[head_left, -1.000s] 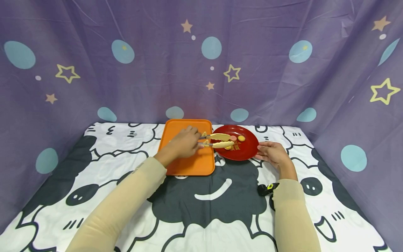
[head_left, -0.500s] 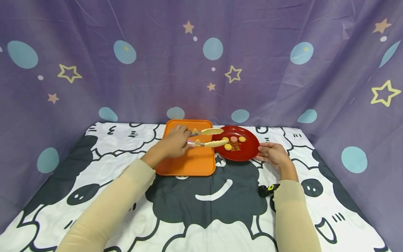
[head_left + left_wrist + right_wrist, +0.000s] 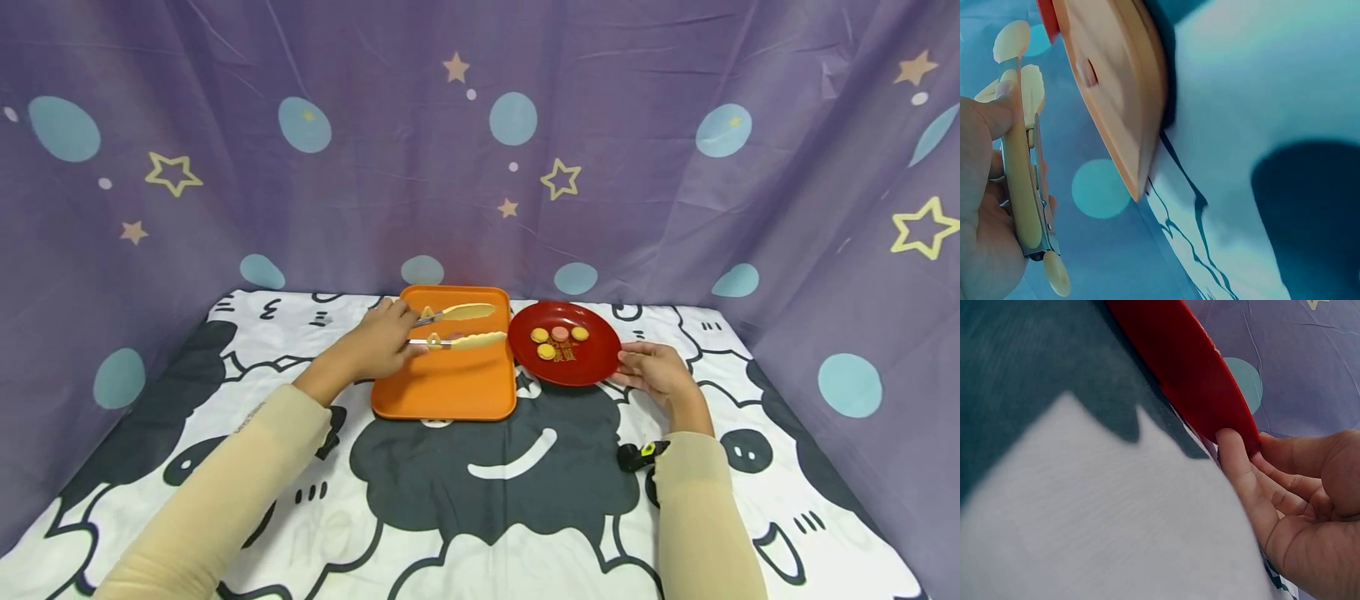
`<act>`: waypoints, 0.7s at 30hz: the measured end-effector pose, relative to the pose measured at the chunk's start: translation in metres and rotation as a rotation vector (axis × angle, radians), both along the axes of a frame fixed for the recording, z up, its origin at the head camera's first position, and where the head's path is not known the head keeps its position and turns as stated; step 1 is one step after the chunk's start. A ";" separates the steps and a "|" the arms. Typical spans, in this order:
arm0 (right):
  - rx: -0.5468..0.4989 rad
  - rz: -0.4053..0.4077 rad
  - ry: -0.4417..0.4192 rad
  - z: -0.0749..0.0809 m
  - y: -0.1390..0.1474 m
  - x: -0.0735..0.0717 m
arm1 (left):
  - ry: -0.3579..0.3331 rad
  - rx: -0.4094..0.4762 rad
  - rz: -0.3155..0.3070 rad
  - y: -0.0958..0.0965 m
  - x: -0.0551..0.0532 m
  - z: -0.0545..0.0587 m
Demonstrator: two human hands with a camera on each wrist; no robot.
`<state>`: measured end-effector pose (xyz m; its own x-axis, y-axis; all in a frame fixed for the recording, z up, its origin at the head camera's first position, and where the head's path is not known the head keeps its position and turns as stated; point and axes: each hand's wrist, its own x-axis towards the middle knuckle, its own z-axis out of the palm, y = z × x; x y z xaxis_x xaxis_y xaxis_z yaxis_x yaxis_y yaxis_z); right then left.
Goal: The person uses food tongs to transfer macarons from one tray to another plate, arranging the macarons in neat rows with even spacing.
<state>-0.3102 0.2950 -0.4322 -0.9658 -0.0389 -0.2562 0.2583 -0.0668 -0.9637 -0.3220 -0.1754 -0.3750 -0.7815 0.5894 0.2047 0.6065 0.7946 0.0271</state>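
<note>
My left hand (image 3: 382, 340) grips a pair of tongs (image 3: 1022, 169) with cream tips, their two arms spread apart above the orange tray (image 3: 450, 396). A small pinkish macaron (image 3: 1087, 73) lies on that tray in the left wrist view; the tongs largely cover it in the head view. To the right of the tray is a red plate (image 3: 592, 362) with gold lettering. Yellow macarons (image 3: 546, 352) and a pink one (image 3: 560, 333) sit on the plate. My right hand (image 3: 656, 372) pinches the plate's right rim between thumb and fingers.
A white and dark cartoon-print cloth (image 3: 495, 500) covers the table. Behind it hangs a purple curtain (image 3: 420, 208) with stars and blue dots. A black strap device (image 3: 641, 456) is on the right wrist.
My left hand has drawn the tongs leftward from over the plate to over the tray, uncovering the yellow macarons on the plate's left. My right hand stays at the rim.
</note>
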 end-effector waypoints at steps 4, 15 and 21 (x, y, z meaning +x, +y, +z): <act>-0.015 0.002 0.002 0.000 0.001 0.000 | -0.024 -0.012 0.032 -0.010 0.001 0.001; 0.007 0.005 0.008 -0.002 0.000 -0.002 | -0.059 -0.038 0.100 -0.036 0.002 -0.006; 0.018 -0.006 0.002 -0.001 0.001 -0.001 | -0.065 -0.046 0.108 -0.045 0.000 -0.009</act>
<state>-0.3116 0.2956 -0.4331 -0.9665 -0.0286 -0.2551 0.2563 -0.0511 -0.9652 -0.3220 -0.2204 -0.3840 -0.8518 0.5085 0.1261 0.5153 0.8566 0.0262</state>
